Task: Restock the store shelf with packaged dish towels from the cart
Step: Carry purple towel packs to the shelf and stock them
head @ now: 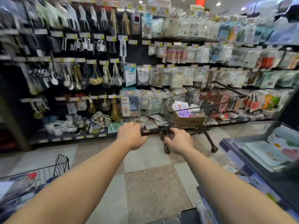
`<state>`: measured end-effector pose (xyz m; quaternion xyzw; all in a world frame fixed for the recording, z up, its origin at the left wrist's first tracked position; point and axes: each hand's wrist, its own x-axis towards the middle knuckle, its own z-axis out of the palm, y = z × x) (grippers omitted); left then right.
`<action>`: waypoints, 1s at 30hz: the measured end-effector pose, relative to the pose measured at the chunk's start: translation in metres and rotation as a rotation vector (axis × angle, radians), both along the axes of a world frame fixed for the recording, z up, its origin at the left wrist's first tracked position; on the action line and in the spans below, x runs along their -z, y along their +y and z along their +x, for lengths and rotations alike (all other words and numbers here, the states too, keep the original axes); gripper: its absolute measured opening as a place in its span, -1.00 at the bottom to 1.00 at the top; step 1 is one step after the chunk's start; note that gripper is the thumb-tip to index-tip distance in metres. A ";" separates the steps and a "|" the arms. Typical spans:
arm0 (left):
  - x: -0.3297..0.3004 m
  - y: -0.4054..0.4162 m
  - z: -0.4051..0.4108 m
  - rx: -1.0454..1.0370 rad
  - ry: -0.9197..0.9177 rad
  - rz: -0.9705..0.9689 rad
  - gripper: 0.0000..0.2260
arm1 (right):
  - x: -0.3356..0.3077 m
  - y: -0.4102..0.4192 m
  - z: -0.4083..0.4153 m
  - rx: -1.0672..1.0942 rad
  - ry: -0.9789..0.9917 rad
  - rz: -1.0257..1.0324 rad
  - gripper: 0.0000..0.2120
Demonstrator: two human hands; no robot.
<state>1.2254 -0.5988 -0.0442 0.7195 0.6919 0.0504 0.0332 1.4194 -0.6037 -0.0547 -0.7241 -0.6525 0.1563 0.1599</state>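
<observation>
A small wire cart [226,101] stands against the shelving, holding packaged dish towels [186,109] in a brown box. Both my arms stretch out toward it. My left hand [131,136] hovers left of the cart with loosely curled fingers and holds nothing. My right hand [178,141] is at the cart's dark lower front frame, above a wheel [167,148]. Its fingers curl downward, and motion blur hides whether they grip the frame. Packaged towels and cloths [155,104] hang on the shelf pegs behind the cart.
Kitchen utensils [72,78] hang on the left half of the shelving. A wire basket [59,164] stands at the lower left. A blue display bin [262,152] with flat goods fills the right side. Tiled floor [145,175] lies between them.
</observation>
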 end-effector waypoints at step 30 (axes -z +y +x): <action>0.039 0.482 -0.050 -0.134 -0.058 -0.110 -0.45 | 0.041 0.504 -0.056 -0.127 -0.023 -0.093 -0.48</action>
